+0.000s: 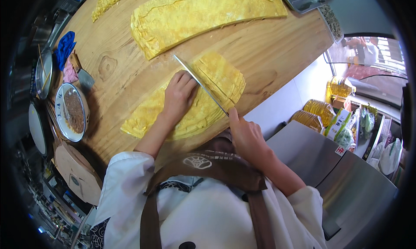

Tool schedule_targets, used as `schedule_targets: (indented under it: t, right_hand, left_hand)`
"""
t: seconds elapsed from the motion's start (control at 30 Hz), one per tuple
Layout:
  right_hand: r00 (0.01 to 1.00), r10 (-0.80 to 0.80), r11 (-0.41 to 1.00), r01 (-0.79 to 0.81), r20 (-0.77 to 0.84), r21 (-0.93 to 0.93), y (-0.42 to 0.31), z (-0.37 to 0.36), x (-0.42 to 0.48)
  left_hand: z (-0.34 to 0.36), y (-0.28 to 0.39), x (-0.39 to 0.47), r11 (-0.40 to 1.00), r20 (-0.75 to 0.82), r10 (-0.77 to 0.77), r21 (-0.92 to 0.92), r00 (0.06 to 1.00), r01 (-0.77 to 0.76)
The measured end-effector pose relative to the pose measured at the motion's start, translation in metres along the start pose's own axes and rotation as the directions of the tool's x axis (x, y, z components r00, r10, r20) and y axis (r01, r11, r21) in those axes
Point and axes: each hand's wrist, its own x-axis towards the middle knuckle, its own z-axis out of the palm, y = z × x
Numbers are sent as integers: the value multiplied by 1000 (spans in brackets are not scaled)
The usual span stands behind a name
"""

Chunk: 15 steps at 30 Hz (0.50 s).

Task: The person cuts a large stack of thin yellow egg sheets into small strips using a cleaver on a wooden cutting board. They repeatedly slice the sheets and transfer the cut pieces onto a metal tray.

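Observation:
A folded stack of yellow dough sheets [149, 111] lies on the wooden worktop near me. My left hand [182, 91] presses on the stack, its bent fingers close beside the blade of a large kitchen knife [203, 86]. The knife's handle is in my right hand [245, 132], at the near edge of the worktop. Its blade runs across the stack, with cut strips of yellow dough [222, 75] on its right side. Beyond them rests a larger folded slab of yellow dough [201, 19]. What is under my left palm is hidden.
At the left are a bowl of brown paste [74, 111] under clear film, a metal scraper [85, 80], a blue cloth [66, 49] and a round wooden board [76, 174]. A perforated metal tray [304, 0] stands at the far right. Oil jugs [318, 111] sit beyond a steel cabinet [302, 150].

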Motion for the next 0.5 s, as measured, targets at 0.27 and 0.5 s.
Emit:
schedule_targets:
  t: [0.27, 0.5]
  right_hand:
    - [991, -10, 996, 21, -130, 88, 23, 24, -4]
    - [1000, 27, 997, -27, -3, 73, -8, -12, -14]
  left_hand:
    - [-16, 7, 3, 1000, -34, 8, 15, 999, -8]
    - [-21, 1, -3, 998, -5, 18, 53, 1000, -18]
